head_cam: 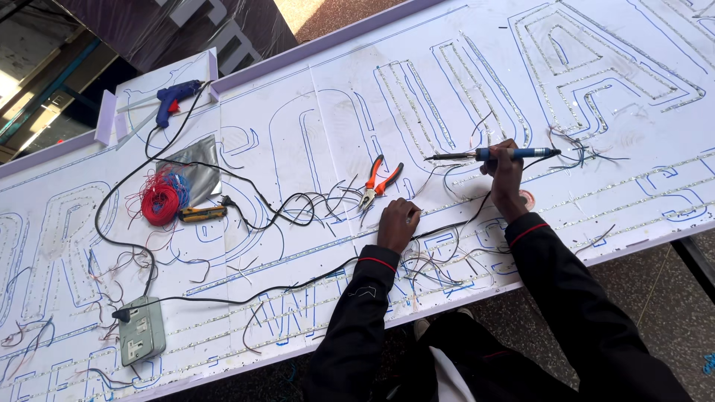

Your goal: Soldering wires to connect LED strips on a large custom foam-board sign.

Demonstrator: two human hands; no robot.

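Now right hand (506, 175) gripping soldering iron (491, 155)

Bright daylight falls across a long white signboard (313, 82) edged in lilac. Brown speckled floor (663, 298) shows beyond its near edge; dark plastic-wrapped sheeting (186, 30) lies past the far edge.

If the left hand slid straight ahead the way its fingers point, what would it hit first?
Probably the orange-handled pliers. The left hand rests on the white sign board with fingers pointing up the board, and the pliers lie just beyond, with loose thin wires near them. Depth is hard to judge.
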